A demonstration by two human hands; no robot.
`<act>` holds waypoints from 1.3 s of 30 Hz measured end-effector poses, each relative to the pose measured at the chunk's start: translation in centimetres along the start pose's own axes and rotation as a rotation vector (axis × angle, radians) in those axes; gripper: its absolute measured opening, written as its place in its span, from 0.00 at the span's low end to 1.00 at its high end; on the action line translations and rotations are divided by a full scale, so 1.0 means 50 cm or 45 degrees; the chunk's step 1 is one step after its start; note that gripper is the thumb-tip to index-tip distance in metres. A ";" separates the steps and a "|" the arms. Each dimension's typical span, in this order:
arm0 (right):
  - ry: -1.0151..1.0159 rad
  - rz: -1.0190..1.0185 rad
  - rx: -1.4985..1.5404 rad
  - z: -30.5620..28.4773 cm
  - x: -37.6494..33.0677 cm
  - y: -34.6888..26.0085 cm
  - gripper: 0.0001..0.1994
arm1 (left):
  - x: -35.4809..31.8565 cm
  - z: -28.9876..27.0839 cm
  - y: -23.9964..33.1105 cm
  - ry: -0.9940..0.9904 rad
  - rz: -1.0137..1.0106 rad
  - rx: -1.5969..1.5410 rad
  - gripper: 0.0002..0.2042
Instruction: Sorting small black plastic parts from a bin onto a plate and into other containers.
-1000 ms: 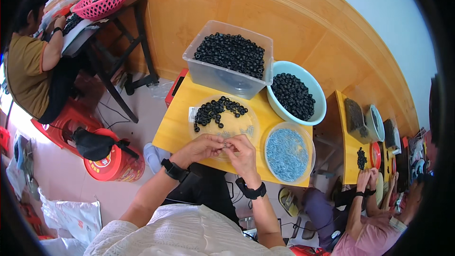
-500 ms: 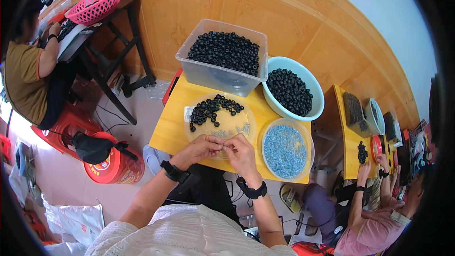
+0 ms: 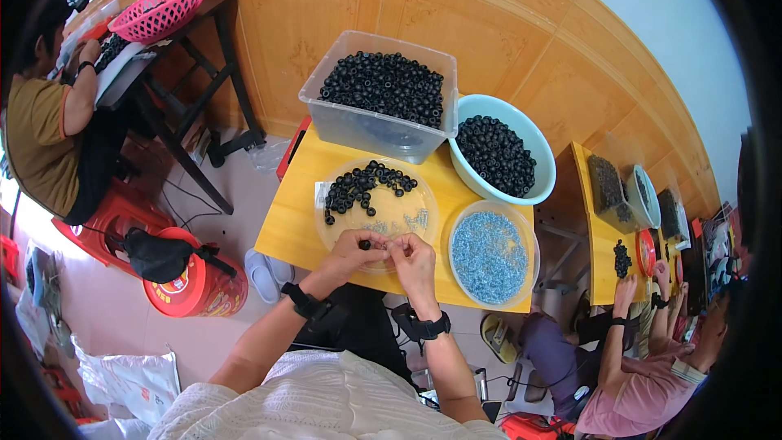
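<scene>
Over the near edge of a round clear tray [image 3: 326, 232], my two hands meet with their fingertips together. My left hand [image 3: 350, 254] is closed, and a small black ring-shaped part [image 3: 365, 244] shows between its fingers. My right hand [image 3: 415, 267] is pinched against the left fingertips; whatever it holds is too small to name. Loose black ring-shaped parts [image 3: 358, 186] are spread over the far half of the tray. Several small clear pieces [image 3: 419, 220] lie nearer my fingers. To the right stands a round tub [image 3: 453, 273] full of small bluish clear pieces [image 3: 489, 257].
A clear plastic bin [image 3: 358, 134] and a pale blue basin [image 3: 544, 169], both holding black parts, stand at the back of the yellow table [image 3: 285, 228]. Co-workers sit at a dark table [image 3: 220, 4] on the left and another yellow table [image 3: 601, 277] on the right.
A black ring-shaped part now shows in my left fingers, where none was visible before. My right hand has shifted slightly and its fingers have curled more. The view has moved a little.
</scene>
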State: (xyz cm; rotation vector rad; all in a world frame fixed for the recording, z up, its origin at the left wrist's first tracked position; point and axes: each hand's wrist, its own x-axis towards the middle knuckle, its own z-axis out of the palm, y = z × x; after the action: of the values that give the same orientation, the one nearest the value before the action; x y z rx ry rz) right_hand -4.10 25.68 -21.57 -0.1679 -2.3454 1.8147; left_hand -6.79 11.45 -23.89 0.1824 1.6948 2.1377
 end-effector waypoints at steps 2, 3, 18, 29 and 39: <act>-0.020 -0.009 -0.106 -0.004 0.001 -0.006 0.06 | -0.002 0.001 0.014 0.002 -0.010 0.123 0.08; -0.029 -0.013 -0.160 -0.007 0.002 -0.008 0.06 | -0.002 0.003 0.022 0.003 -0.016 0.185 0.08; -0.221 0.114 0.183 -0.039 0.021 0.012 0.06 | 0.030 -0.026 0.026 0.059 -0.057 0.079 0.10; -0.175 -0.255 -0.186 -0.025 0.003 -0.023 0.03 | -0.004 -0.021 0.065 -0.137 -0.207 0.047 0.09; -0.295 -0.448 -0.214 0.012 -0.022 -0.076 0.07 | -0.041 -0.052 0.061 -0.027 -0.379 -0.348 0.07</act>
State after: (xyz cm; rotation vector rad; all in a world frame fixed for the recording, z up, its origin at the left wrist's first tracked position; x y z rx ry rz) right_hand -3.08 23.95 -18.09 0.4310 -2.4818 1.5397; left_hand -6.51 7.72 -21.34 -0.1186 1.3056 2.1005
